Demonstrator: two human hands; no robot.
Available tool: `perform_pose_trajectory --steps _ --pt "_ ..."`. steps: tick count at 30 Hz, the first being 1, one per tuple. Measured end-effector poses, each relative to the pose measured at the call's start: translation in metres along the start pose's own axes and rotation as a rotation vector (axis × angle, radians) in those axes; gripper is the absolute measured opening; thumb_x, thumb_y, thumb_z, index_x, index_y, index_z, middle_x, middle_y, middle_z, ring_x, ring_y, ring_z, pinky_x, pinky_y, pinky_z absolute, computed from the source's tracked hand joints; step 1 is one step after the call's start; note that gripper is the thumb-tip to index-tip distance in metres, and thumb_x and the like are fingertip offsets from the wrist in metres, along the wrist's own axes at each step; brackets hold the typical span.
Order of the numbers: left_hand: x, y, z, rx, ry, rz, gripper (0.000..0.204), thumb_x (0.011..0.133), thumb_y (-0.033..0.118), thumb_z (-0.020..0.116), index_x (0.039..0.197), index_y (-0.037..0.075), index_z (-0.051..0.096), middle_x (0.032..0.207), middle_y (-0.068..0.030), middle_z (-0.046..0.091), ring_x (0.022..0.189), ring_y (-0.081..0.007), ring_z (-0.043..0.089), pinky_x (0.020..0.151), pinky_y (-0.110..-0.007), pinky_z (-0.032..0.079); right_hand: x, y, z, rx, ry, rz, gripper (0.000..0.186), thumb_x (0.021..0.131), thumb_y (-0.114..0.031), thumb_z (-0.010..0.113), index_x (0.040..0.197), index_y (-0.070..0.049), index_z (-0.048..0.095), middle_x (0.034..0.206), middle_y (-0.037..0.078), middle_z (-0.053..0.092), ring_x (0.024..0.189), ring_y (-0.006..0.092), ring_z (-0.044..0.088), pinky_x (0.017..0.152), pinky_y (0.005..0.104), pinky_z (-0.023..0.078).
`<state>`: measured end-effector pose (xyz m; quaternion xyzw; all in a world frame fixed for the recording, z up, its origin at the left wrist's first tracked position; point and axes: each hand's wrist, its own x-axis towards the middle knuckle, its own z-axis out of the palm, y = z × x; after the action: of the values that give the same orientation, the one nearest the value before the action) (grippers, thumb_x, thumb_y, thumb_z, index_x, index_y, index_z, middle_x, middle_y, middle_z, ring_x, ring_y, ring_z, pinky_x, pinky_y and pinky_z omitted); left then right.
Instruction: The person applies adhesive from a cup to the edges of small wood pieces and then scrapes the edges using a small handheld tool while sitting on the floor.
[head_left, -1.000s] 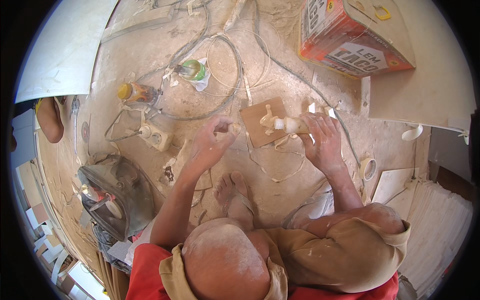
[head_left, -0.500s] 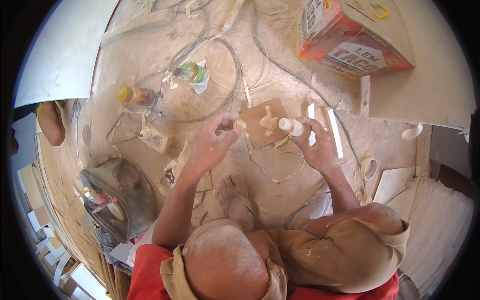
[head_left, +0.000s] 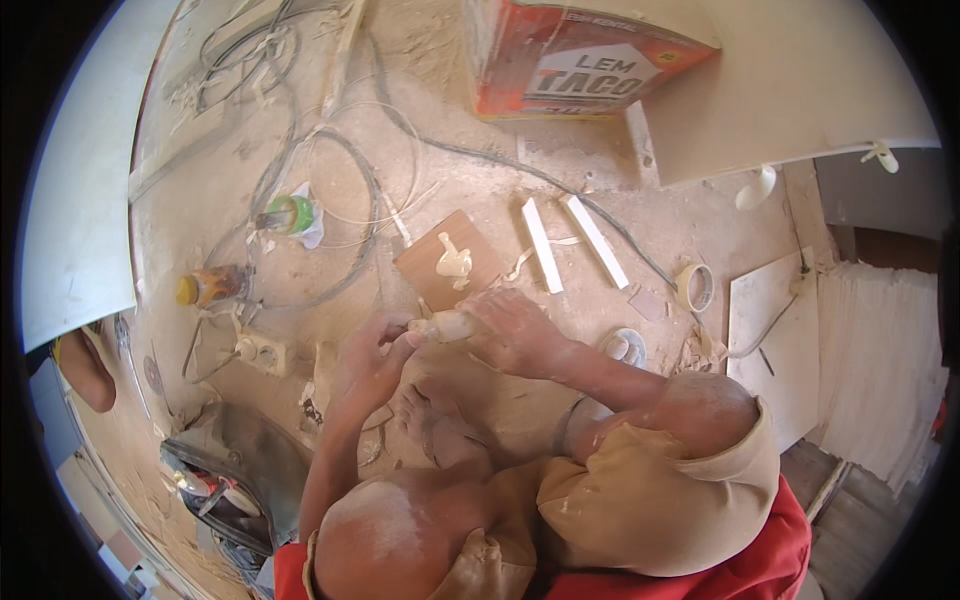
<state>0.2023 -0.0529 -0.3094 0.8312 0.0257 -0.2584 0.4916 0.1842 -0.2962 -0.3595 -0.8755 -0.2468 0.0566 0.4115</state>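
My right hand (head_left: 505, 330) is closed around a cream-coloured plastic bottle (head_left: 450, 325), lying sideways in its fingers. My left hand (head_left: 380, 355) pinches a small cap (head_left: 418, 330) at the bottle's mouth; whether it is seated there I cannot tell. Just beyond both hands lies a brown square board (head_left: 420, 268) bearing a blob of cream paste (head_left: 455, 262). To its right are two white strips (head_left: 542, 245) on the dusty floor, and a roll of tape (head_left: 695, 287).
A red-and-white box (head_left: 560, 60) stands at the top. Cables, a power socket (head_left: 262, 353), a green container (head_left: 292, 213), a yellow-capped bottle (head_left: 210, 287) and a dark bag (head_left: 220, 460) surround me. Pale panels (head_left: 770, 400) lie right; another person's bare limb (head_left: 88, 370) shows left.
My hands have come together, with the bottle brought down and left, its mouth now at my left fingers. The view has shifted, so the floor items appear further left.
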Motion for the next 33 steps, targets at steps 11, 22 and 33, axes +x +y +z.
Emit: perform_pose_trajectory --steps 11,22,33 --pt "-0.001 0.006 -0.016 0.315 -0.004 0.533 0.025 0.076 0.003 0.069 0.099 -0.002 0.064 0.099 -0.0191 0.067 0.095 -0.0360 0.064 0.085 -0.041 0.048 0.005 0.000 0.013 0.422 -0.164 0.107 0.050 0.080 -0.023 0.067 0.122 0.001 0.056 0.117 0.018 0.060 0.109 0.0352 0.057 0.093 0.0423 0.046" --pt "-0.005 -0.023 -0.001 0.038 0.173 0.121 0.027 0.096 0.025 0.056 0.092 -0.001 0.057 0.082 -0.0084 0.057 0.077 -0.0188 0.054 0.074 -0.030 0.043 0.019 0.000 0.026 -0.115 0.213 -0.172 0.052 0.078 -0.020 0.066 0.125 0.000 0.054 0.123 0.015 0.056 0.115 0.0339 0.053 0.099 0.0421 0.043" --pt "0.001 0.019 -0.017 0.263 -0.028 0.704 0.035 0.092 0.028 0.063 0.108 -0.002 0.058 0.097 -0.0107 0.055 0.086 -0.0186 0.052 0.078 -0.033 0.043 0.017 0.002 -0.015 1.126 -0.492 0.423 0.039 0.090 -0.026 0.061 0.119 0.001 0.060 0.105 0.018 0.067 0.094 0.0261 0.063 0.086 0.0373 0.048"
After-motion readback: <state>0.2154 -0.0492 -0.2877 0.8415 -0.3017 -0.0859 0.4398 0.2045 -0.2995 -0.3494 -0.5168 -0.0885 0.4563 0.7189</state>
